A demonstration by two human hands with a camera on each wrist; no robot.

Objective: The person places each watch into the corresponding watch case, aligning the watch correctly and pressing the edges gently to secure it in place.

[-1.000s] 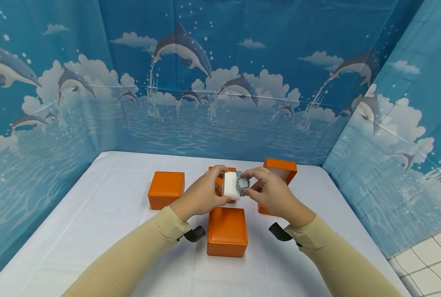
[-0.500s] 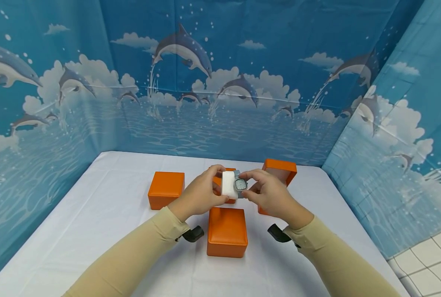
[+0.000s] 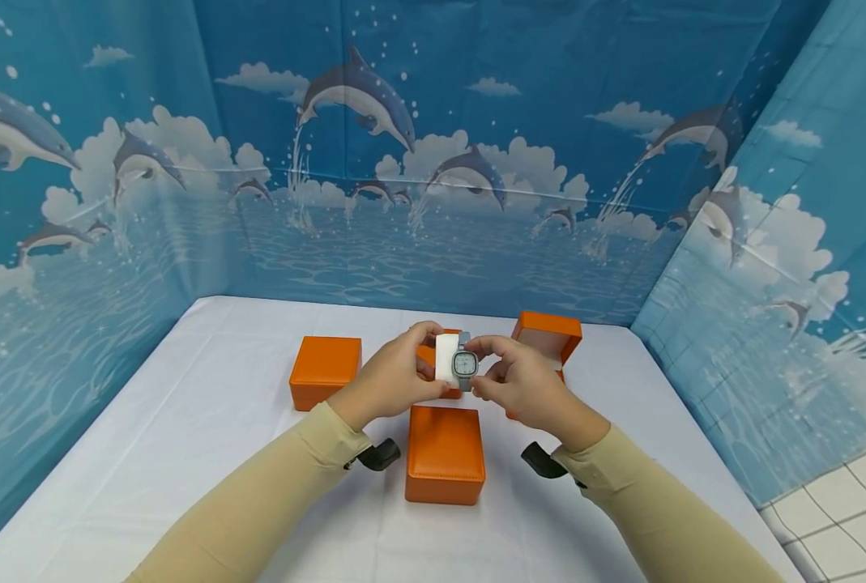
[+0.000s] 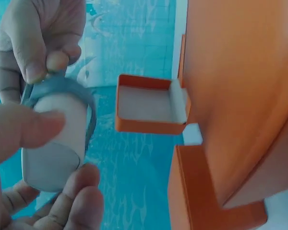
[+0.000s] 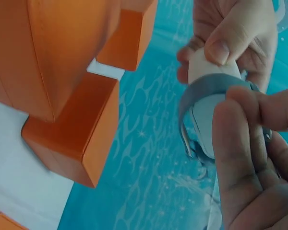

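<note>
In the head view, my left hand (image 3: pixel 389 376) grips a white watch cushion (image 3: pixel 444 356) by its left end, above the table. A wristwatch (image 3: pixel 465 363) with a square face and a grey strap loops round the cushion's right part. My right hand (image 3: pixel 527 385) pinches the watch at its case, thumb and forefinger on either side. From the left wrist, the strap (image 4: pixel 62 88) forms a closed band about the cushion, with my left thumb on the cushion's side. In the right wrist view, the buckle end of the strap (image 5: pixel 213 85) hangs below the cushion.
A closed orange box (image 3: pixel 326 368) stands on the left of the white table (image 3: pixel 221 453). Another closed orange box (image 3: pixel 445 449) is nearest me. Behind the hands is a partly hidden orange box (image 3: pixel 425 354). An orange box with its lid raised (image 3: pixel 549 332) stands at the right.
My right hand has shifted a little left, sliding the watch farther over the cushion, so less white shows. My left hand keeps its grip almost in place. The boxes have not moved.
</note>
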